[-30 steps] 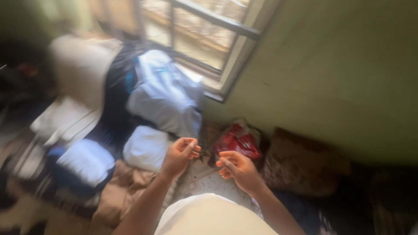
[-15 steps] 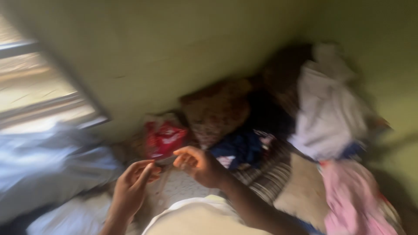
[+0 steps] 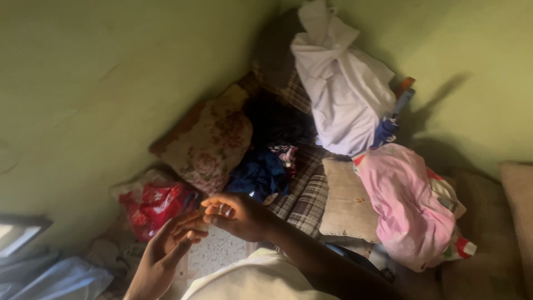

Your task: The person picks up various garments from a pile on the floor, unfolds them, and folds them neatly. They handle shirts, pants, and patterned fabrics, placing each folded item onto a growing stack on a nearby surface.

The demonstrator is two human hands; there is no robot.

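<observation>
Head view: red plastic bag (image 3: 155, 206) lay crumpled at the foot of the green wall (image 3: 94, 83), low left, partly under a pale see-through wrapper. Print on it too blurred to make out. Flowered cushion (image 3: 214, 139) leaned on the wall just right of the bag. Dark blue clothes (image 3: 258, 173) sat between the cushion and a checked cloth (image 3: 305, 194). White bundle (image 3: 344, 89) was propped in the corner, with a pink bundle (image 3: 408, 205) below it to the right, resting against a beige pillow (image 3: 345, 203).

Hands: left hand (image 3: 166, 250) came up from bottom left, fingers loosely extended, tips meeting the right hand (image 3: 236, 214). Right hand was half curled, thumb and forefinger pinched together. Both hands were together at the fingertips, just in front of the red bag and above a patterned white mat (image 3: 214, 253). Something small may have been pinched between them; too small to tell what, or whether either hand really gripped it.
</observation>
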